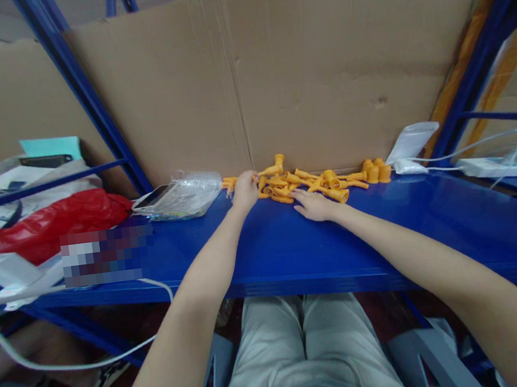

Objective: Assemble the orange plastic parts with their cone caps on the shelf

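A yellow-orange trumpet-shaped plastic piece [278, 165] points to the right from my left hand [245, 192], whose fingers are closed on its thin end. It is held over the left part of a pile of similar pieces [280, 192], heaped against the cardboard. My right hand [314, 205] lies palm down at the front of the pile, fingers stretched out and touching or very near the closest pieces. Its hidden underside shows nothing held. Short yellow cup-like pieces [377, 171] stand grouped at the pile's right end.
The blue shelf top [289, 252] is backed by a cardboard sheet [319, 73]. Left of the pile lie a clear plastic packet [188, 197] and a red bag [68, 223]. A small white bag [410, 145] and cables are on the right. Blue posts [92, 107] frame both sides.
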A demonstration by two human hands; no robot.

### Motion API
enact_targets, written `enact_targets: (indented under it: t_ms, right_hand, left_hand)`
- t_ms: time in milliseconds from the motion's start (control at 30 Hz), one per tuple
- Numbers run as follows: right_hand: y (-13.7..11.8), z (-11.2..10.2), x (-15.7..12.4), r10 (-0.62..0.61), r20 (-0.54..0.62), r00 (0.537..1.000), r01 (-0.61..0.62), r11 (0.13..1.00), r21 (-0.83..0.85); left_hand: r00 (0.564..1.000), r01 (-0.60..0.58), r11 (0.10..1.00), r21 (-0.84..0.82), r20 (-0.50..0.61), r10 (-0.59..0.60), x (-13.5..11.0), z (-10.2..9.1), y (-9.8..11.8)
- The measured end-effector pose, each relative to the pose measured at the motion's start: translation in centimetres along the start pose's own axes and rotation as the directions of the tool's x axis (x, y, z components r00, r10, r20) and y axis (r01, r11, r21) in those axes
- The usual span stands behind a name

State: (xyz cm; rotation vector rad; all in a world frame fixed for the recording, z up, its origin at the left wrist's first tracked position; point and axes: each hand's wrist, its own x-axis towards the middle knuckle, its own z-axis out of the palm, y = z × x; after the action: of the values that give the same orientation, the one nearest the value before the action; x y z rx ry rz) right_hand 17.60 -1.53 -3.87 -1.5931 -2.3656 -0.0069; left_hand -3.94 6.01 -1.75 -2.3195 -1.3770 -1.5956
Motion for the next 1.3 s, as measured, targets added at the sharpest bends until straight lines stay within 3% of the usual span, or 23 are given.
enact_targets:
  t_ms: [100,200,300,500,733,833,1000,1133,1300]
  right_hand:
    - [-0.2,-0.4,-0.1,0.052,-0.136,0.989,-0.056,0.998,-0.022]
    - [0.0,-0.6,0.1,0.122,-0.226,0.967,-0.128,0.992,-0.012]
    - [0.5,-0.7,0.3,0.151,-0.248,0.957,-0.157,0.988,-0.007]
    - [1.2,-0.9,0.3,0.085,-0.366,0.927,-0.099,0.995,-0.02]
    - [1.4,-2.3,0.1,0.069,-0.296,0.953,-0.116,0.983,-0.144]
    - [1.3,-2.8,-0.2,0.102,-0.282,0.954,-0.161,0.967,-0.197]
    - [1.4,-3.5,-0.6,0.15,-0.293,0.944,-0.222,0.948,-0.23]
    - [1.5,-3.7,-0.6,0.157,-0.293,0.943,-0.228,0.948,-0.224]
    - [1.7,-3.2,-0.4,0.149,-0.313,0.938,-0.202,0.969,-0.145]
  left_hand:
    - [0.973,-0.229,0.973,0.016,0.048,0.228,-0.2,1.0,0.5]
    - [0.931,-0.364,0.931,0.005,0.015,0.364,-0.4,1.7,0.8]
    - [0.907,-0.421,0.907,-0.013,-0.028,0.42,-0.6,1.9,1.1]
    - [0.879,-0.477,0.875,-0.088,-0.077,0.471,-1.1,1.4,3.2]
    - [0.798,-0.602,0.786,-0.141,-0.06,0.6,-1.7,1.6,5.9]
    - [0.792,-0.608,0.784,-0.123,-0.016,0.611,-1.9,1.4,6.3]
    - [0.833,-0.512,0.852,-0.11,0.18,0.523,-2.2,1.4,6.1]
    - [0.854,-0.455,0.885,-0.1,0.232,0.466,-2.3,2.7,4.7]
    - [0.846,-0.401,0.913,-0.071,0.355,0.399,-2.4,4.5,2.2]
